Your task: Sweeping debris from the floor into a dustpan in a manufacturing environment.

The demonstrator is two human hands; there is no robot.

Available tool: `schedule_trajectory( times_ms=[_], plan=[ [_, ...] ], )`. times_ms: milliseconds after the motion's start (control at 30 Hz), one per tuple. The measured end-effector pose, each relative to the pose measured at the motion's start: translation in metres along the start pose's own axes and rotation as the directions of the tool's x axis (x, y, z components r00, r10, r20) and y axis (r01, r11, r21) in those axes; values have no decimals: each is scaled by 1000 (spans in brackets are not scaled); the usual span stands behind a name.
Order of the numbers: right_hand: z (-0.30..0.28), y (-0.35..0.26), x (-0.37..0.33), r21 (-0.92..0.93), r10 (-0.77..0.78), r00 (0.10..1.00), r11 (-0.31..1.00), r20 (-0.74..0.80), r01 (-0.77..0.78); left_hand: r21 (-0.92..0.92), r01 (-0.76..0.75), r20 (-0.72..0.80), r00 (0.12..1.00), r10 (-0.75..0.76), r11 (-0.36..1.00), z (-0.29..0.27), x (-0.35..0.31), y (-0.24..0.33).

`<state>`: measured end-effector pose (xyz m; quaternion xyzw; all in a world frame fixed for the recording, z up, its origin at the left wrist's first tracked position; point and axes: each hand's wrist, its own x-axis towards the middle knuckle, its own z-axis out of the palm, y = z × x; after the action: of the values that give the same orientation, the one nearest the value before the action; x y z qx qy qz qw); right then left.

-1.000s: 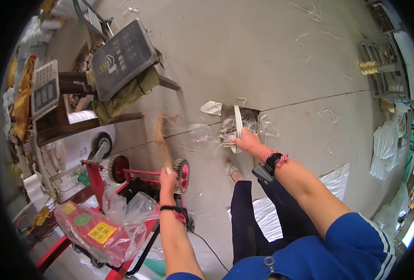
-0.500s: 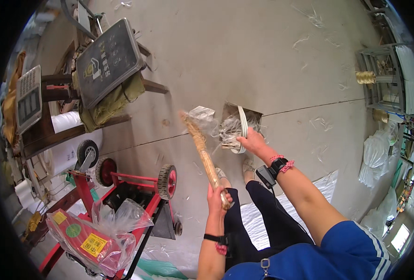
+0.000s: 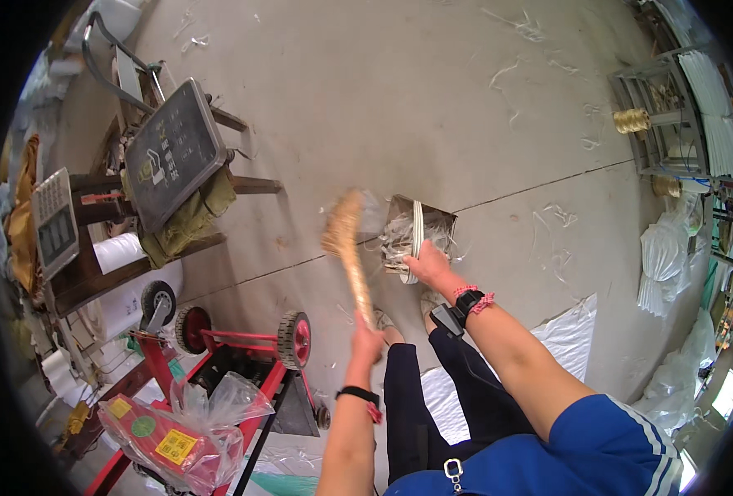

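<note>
My left hand (image 3: pixel 366 340) is wrapped round the handle of a short straw broom (image 3: pixel 353 269). The broom's bristle end is smeared by motion and sits on the floor side left of the dustpan (image 3: pixel 447 218). A blurred piece of clear plastic (image 3: pixel 372 212) lies between bristles and pan. My right hand (image 3: pixel 430 265) grips the dustpan by its upright, pale, wrapped handle (image 3: pixel 417 227). Clear and white plastic scraps (image 3: pixel 397 237) fill much of the pan, which stands on the floor just ahead of my feet.
A red wheeled cart (image 3: pixel 246 341) carries a plastic-wrapped red package (image 3: pixel 164 438) at lower left. Beyond it stands a platform scale (image 3: pixel 176 157). White sheeting (image 3: pixel 569 335) lies by my legs. Plastic strips (image 3: pixel 519 25) litter the floor. A metal rack (image 3: pixel 656 116) stands at right.
My left hand has swung the broom, so its bristle end now shows broader and more blurred. The white piece beside the pan is no longer plainly seen. My right hand keeps its hold.
</note>
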<state>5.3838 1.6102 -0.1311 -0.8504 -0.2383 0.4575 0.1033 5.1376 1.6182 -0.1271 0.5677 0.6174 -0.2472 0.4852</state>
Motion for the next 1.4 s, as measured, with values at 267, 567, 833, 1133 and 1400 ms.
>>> schedule_trajectory(
  times_ms=[267, 567, 833, 1133, 1400],
  plan=[
    [-90, 58, -47, 446, -122, 972, 872, -203, 203, 394, -349, 326, 918, 225, 850, -52, -138, 64],
    [-287, 26, -160, 812, 154, 954, 569, -255, 125, 457, -636, 455, 768, 451, 622, -198, -218, 209],
    [-414, -106, -150, 898, 386, 821, 307, -420, 315, 460, -717, 535, 694, 481, 523, -360, -194, 382],
    [-553, -302, -65, 860, 407, 760, 296, -507, 415, 571, -764, 471, 605, 642, 301, -554, -142, 575],
    [-679, -496, 162, 855, 240, 839, 321, -489, 407, 608, -666, 303, 698, 649, 433, -725, -24, 722]
  ],
)
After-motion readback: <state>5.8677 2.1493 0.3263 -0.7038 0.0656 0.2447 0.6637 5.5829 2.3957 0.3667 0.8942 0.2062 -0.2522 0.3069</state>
